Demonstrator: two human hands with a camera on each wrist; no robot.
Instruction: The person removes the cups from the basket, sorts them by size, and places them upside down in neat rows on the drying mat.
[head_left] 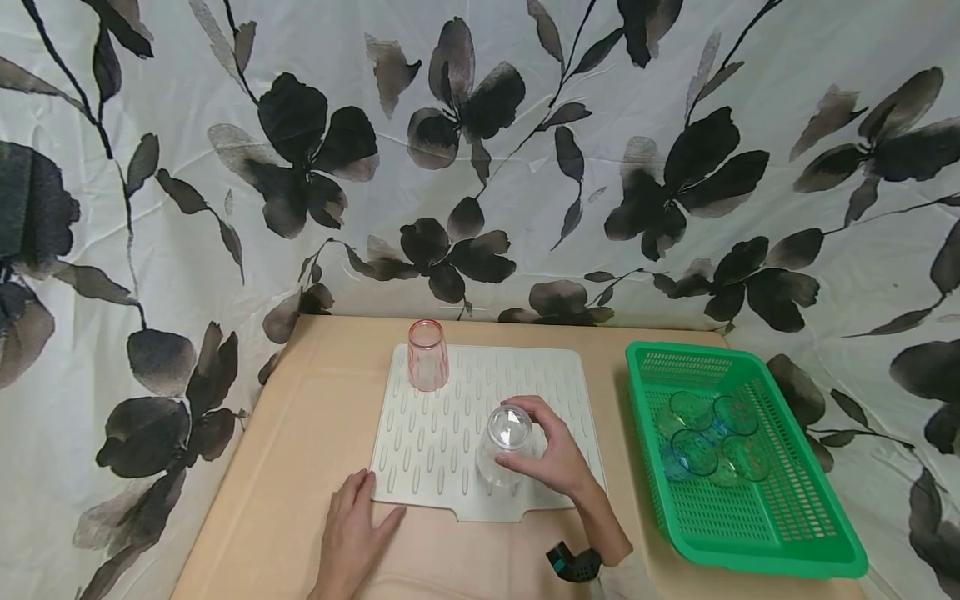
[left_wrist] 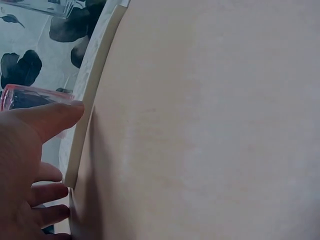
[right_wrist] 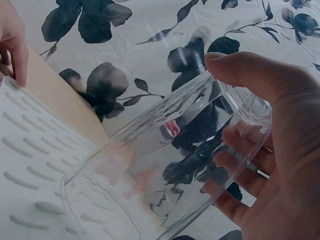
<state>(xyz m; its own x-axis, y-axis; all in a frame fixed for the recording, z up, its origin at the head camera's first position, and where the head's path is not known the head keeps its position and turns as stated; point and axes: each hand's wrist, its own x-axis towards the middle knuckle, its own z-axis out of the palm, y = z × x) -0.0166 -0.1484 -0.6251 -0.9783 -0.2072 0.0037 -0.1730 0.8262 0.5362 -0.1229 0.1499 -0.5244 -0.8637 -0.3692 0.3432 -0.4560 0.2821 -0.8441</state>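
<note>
My right hand (head_left: 553,457) grips a clear drinking glass (head_left: 495,467), upside down over the near right part of a white ridged draining board (head_left: 468,367). In the right wrist view, thumb and fingers span the base end of the glass (right_wrist: 150,165); whether its rim touches the board I cannot tell. My left hand (head_left: 351,529) touches the board's near left corner, and in the left wrist view its thumb lies along the board's edge (left_wrist: 89,92). A pink-tinted glass (head_left: 427,358) stands upside down at the board's far left.
To the right sits a green plastic basket (head_left: 787,500) holding several glasses (head_left: 693,452) with blue and greenish tints. A light wooden-toned table (head_left: 315,392) lies under everything. Floral cloth (head_left: 555,208) hangs behind and at both sides.
</note>
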